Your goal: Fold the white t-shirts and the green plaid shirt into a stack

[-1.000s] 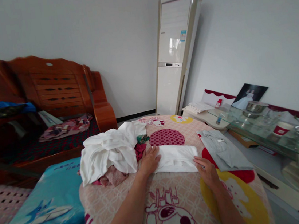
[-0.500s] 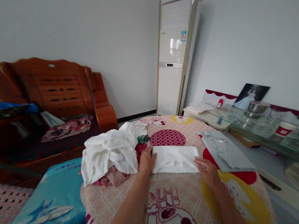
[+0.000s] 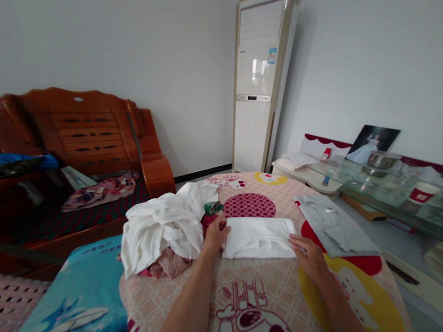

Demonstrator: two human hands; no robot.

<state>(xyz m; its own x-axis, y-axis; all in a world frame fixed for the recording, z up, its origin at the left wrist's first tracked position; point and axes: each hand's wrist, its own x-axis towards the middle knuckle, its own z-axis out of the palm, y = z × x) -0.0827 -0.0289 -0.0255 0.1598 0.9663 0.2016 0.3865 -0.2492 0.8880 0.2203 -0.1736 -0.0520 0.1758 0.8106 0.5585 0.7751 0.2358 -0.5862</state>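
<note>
Touching opposite ends of the folded white cloth [image 3: 260,237], your left hand [image 3: 215,236] and right hand [image 3: 311,256] have bent fingers; whether either pinches, you cannot tell. The cloth lies flat on the worktop [image 3: 166,304], between the white pile [image 3: 164,225] and grey garment [image 3: 335,224]. Characters on the blue cushion [image 3: 71,300] and the air conditioner's [image 3: 249,80] label [image 3: 272,55] are too blurred to read.

Quick worktop [image 3: 260,276] tally, lol
Two hands [image 3: 216,236], one white folded garment [image 3: 259,237], one grey folded garment [image 3: 321,218] and one cloth pile [image 3: 163,222] can be counted, plus one air conditioner [image 3: 246,75], one blue cushion [image 3: 79,293].
</note>
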